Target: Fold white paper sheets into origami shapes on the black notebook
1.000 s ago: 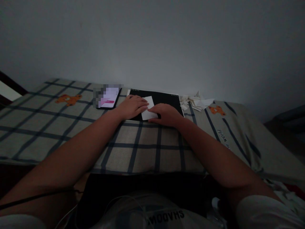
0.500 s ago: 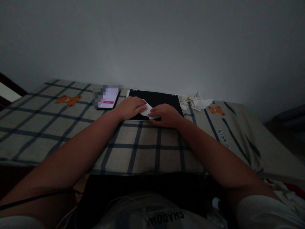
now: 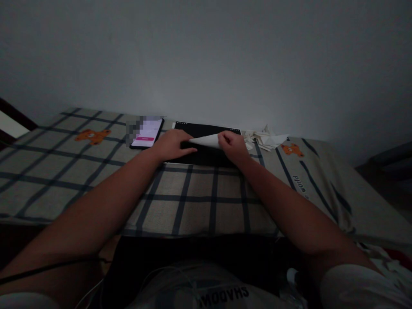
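Hiding the paper [image 3: 206,140] end — right hand [image 3: 232,148], dim

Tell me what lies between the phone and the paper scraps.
In the head view a black pad lies between them; over it the right hand holds a white paper sheet, its tip at the left hand.

Place: dim home bedroom.
Evidence: plaid bedsheet [image 3: 96,171] with bear prints [image 3: 92,135]; phone [image 3: 147,133]; bare wall [image 3: 206,56].
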A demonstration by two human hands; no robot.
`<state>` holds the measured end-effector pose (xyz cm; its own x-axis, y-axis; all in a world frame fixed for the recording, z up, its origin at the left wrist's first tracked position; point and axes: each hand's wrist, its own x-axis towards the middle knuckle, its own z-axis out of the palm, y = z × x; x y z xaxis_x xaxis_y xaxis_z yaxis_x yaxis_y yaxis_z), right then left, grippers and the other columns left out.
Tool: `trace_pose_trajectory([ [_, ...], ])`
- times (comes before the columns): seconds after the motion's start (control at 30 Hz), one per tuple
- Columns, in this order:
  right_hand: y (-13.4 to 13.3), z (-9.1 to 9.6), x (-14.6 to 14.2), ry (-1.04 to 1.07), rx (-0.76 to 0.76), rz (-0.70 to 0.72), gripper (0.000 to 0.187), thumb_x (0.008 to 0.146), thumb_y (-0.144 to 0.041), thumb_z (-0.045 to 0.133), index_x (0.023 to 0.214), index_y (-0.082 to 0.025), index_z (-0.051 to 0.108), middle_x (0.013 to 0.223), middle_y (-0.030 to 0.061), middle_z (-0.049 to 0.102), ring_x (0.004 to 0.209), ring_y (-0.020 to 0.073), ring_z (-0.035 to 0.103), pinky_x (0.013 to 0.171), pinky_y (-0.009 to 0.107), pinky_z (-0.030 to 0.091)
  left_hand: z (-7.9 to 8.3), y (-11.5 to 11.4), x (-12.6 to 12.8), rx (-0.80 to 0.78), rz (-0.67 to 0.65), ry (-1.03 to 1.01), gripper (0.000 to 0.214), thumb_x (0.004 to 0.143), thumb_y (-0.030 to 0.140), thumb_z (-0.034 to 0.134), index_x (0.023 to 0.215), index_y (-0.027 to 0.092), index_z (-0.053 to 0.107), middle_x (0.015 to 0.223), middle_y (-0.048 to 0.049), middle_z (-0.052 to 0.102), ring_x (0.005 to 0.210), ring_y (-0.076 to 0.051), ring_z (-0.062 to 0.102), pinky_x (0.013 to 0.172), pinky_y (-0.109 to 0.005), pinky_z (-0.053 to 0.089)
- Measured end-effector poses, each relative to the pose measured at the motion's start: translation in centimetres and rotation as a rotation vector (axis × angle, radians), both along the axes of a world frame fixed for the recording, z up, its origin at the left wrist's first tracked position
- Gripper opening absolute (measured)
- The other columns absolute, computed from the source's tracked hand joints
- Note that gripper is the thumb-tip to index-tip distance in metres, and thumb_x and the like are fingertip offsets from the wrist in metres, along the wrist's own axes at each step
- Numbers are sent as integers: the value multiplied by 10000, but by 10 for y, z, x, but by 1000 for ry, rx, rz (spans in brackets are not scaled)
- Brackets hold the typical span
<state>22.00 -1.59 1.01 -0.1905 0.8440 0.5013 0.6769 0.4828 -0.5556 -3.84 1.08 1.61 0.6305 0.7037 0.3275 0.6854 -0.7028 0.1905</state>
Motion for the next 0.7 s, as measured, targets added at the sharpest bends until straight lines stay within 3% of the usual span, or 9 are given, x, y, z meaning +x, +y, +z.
trace_pose_trajectory([
  [0.17,12,-6,6,226,-65,-100,342,957,-414,441,833,-193,672,807,49,686,827,214,616,773,325,476,-2,0,0,-69,213,-278,446,895,564,596,1099,197,746,999,-72,760,859,-222,665,789,-347,504],
  [0.33,21,-15,9,307,-155,-63,346,927,-469,487,885,-191,690,834,50,691,830,207,628,763,333,492,-8,4,0,-141,233,-348,483,859,573,661,1159,199,713,987,-62,734,796,-193,623,727,-333,488],
  [0.47,19,-15,9,287,-204,15,416,841,-454,634,1115,-156,726,825,44,692,741,183,600,717,324,489,-11,6,1,-197,220,-305,459,843,536,687,1157,202,712,941,-49,721,763,-190,611,693,-320,470],
  [0.57,16,-11,9,134,-197,36,446,773,-376,711,1155,-146,743,821,41,697,705,175,570,710,327,478,-10,4,3,-174,220,-293,471,872,473,669,1263,211,672,1054,-58,718,835,-204,628,765,-339,499],
  [0.7,14,-9,8,16,-200,-6,277,752,-289,701,988,-155,761,828,43,707,706,175,569,720,328,467,-7,2,3,-15,216,-269,510,927,407,620,1404,228,585,1290,-88,647,1115,-250,600,999,-407,483],
])
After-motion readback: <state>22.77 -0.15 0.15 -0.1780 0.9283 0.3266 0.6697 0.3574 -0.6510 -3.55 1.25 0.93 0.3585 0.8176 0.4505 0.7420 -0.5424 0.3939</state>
